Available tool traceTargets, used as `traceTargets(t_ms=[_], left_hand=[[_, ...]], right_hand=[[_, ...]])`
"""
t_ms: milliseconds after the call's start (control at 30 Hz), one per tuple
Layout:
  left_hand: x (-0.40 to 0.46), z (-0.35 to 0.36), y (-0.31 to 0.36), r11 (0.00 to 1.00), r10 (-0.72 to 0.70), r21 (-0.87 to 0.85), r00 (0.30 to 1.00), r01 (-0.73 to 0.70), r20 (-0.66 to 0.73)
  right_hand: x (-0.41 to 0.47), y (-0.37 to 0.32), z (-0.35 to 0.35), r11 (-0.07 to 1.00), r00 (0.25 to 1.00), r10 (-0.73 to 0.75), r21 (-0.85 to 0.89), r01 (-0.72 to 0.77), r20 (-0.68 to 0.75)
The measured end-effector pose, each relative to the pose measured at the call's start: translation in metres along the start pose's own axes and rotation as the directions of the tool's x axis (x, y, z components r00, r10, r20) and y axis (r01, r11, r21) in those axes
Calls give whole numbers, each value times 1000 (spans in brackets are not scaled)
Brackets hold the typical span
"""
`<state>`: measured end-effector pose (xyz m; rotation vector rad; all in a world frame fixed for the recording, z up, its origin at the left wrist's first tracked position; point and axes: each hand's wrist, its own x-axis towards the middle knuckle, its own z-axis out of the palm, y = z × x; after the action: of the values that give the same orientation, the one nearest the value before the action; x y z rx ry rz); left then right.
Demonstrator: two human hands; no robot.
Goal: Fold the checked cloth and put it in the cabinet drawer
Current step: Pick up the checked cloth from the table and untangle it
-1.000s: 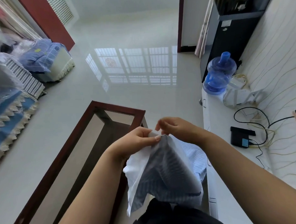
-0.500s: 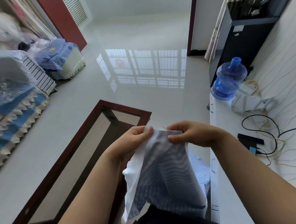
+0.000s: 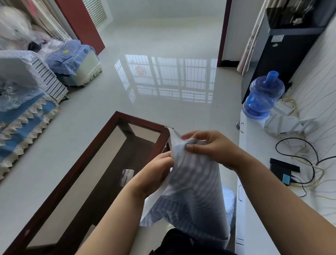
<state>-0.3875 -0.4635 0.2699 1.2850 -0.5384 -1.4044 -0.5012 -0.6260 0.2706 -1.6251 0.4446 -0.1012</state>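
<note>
One cloth (image 3: 194,193) hangs between two hands, the left hand (image 3: 153,175) gripping its side edge, the right hand (image 3: 211,146) pinching its top, above one table's (image 3: 73,165) far corner.

The checked cloth (image 3: 194,191) was pale blue with fine white lines, its edge plain white. At nine o'clock, the surface (image 3: 73,180) had a dark red-brown frame around grey glass. At two o'clock stood a translucent blue water jug (image 3: 262,97); beside it, a white cabinet (image 3: 259,162) carried black cables (image 3: 297,151). The floor (image 3: 160,51) was glossy pale grey.
</note>
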Motion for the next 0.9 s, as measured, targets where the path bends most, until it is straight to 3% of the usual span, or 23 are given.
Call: traceTargets(t_ms=[167,300,400,467,533,667,800,900], left_hand=[[-4,-16,-6,991,-27,132,999,22,41],[-8,-22,-9,989,-38,143,993,22,108],[-13,-23,-7,990,-35,141,996,23,82],[-16,-21,0,968,-10,253,1000,4,23],[-15,-15,10,918,61,394,998,-48,-20],[-4,0,22,848,254,510,954,-141,-157],[-1,1,17,832,390,506,887,-226,-246],[-1,6,15,869,380,432,885,-242,-270]], right_hand=[[-6,3,-7,965,993,26,255,-55,116],[-9,-1,-17,956,974,117,243,-163,193],[-10,-4,-17,967,986,124,211,-146,114],[-9,-4,-14,981,996,78,176,-84,39],[-9,-7,-7,993,1000,15,114,-15,1],[-8,-12,12,991,993,-88,91,95,-85],[-12,-18,17,980,981,-145,115,160,-131],[-12,-27,14,979,971,-168,90,186,-170]])
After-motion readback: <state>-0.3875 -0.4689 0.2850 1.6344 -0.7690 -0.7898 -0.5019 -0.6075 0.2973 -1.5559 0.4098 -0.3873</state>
